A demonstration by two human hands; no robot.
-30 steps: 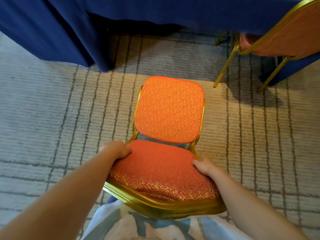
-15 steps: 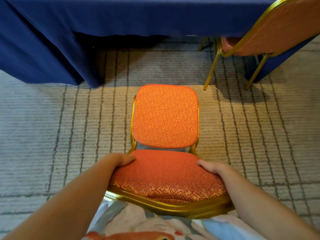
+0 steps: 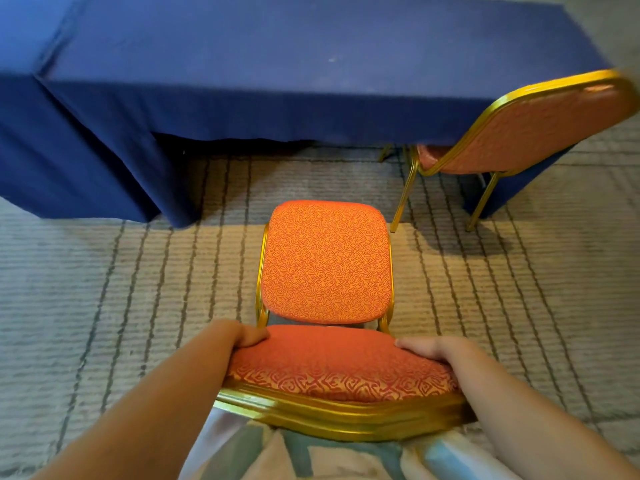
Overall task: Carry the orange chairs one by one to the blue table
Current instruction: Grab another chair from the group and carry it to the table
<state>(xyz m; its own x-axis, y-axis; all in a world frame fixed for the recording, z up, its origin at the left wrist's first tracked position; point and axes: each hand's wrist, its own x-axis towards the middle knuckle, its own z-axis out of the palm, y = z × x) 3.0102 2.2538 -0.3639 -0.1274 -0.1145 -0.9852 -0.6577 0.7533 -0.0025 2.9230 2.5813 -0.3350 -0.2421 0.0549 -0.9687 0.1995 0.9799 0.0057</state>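
Orange padded chair point(image 3: 325, 265): swirl-patterned fabric, rounded-square seat and back, glossy gold metal tube frame. Held against body, back toward desk. Left hand point(image 3: 247, 336) grips left seat edge, right hand point(image 3: 429, 348) grips right edge, fingers curled over cushion. Blue cloth-draped desk point(image 3: 277, 64): smooth flat top, hem hanging low, dark gap beneath. Second orange chair point(image 3: 526, 133) at desk's right end, seat partly under cloth. Ribbed grey carpet point(image 3: 104, 289), dark lines, bare strip between held chair and desk.
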